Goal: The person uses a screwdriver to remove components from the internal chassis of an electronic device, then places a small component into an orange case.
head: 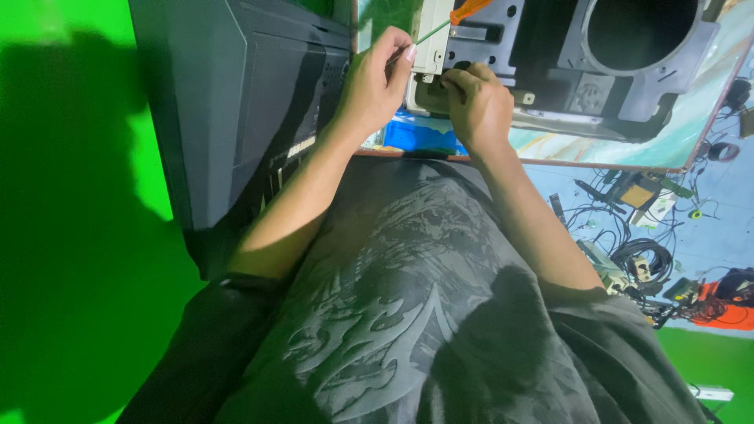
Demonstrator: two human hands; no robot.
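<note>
Left hand (375, 85): fingers pinched narrow around the thin green shaft of a screwdriver with an orange translucent handle (469, 9); handle angled up and to the right, shaft running down into the grip, tip hidden behind the fingers

Right hand (476, 100): curled, fingertips pressed against the lower edge of a small off-white plastic bracket (433, 39); cannot tell whether it grips a small part or only steadies the piece

Both hands meet at the near edge of a dark grey moulded plastic housing with a large round opening (628, 47), lying on a table with a pale marbled top and reddish rim (691, 126). Bracket sits against the housing's left end

Progress, as judged: work is mid-way at the bracket; the housing lies open, no cover on it. Whether any screw is in or out is not visible

Surroundings: large dark grey cabinet (236, 110) to the left against a green wall; tangle of black cables and small electronic parts (636, 251) on the floor to the right
</note>
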